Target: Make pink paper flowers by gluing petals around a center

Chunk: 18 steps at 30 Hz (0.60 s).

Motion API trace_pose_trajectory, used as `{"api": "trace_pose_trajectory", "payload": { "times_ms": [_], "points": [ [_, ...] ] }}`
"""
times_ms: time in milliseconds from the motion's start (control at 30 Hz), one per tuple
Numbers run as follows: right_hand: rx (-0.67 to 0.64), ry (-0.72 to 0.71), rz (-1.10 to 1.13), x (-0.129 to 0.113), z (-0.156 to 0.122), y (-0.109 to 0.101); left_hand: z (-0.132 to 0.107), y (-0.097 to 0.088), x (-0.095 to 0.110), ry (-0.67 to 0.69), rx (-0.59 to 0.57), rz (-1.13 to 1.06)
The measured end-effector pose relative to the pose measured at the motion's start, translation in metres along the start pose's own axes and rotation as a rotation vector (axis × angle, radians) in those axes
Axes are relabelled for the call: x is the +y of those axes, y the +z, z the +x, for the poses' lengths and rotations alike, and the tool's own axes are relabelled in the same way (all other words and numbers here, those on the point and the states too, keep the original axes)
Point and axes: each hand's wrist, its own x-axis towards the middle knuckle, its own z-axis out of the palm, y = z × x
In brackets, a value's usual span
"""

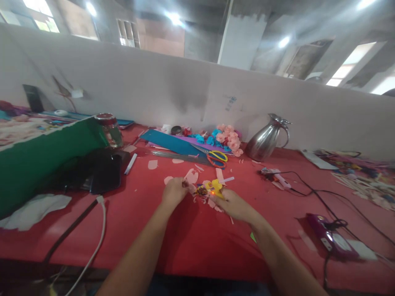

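Note:
My right hand [236, 204] is closed around a small yellow glue gun [215, 187] with a lit orange light and a white glue stick at its back. Its nozzle points left at a small dark, pinkish piece [201, 190] on the red table [185, 238]. My left hand [174, 190] is pinched shut on the edge of a pink paper petal [190, 177] beside that piece. Pink paper scraps lie around both hands.
Scissors with yellow and red handles [216, 157] lie on blue and purple paper behind. Paper flowers [226, 139], a steel jug [266, 142], a glass jar [109, 129], a green sheet [37, 160], another glue gun [276, 176], black cables and a purple device [328, 236] surround the spot.

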Motion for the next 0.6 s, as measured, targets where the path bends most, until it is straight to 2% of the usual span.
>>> {"api": "trace_pose_trajectory", "payload": {
  "times_ms": [167,600],
  "points": [
    [-0.005,0.012,-0.023,-0.0033,0.0001,-0.0003,-0.0017,-0.0011,0.0010,0.037,0.023,0.017],
    [0.037,0.035,-0.060,0.0022,0.0017,-0.0012,0.0005,0.0001,-0.0001,0.022,0.022,0.037]
  ]
}}
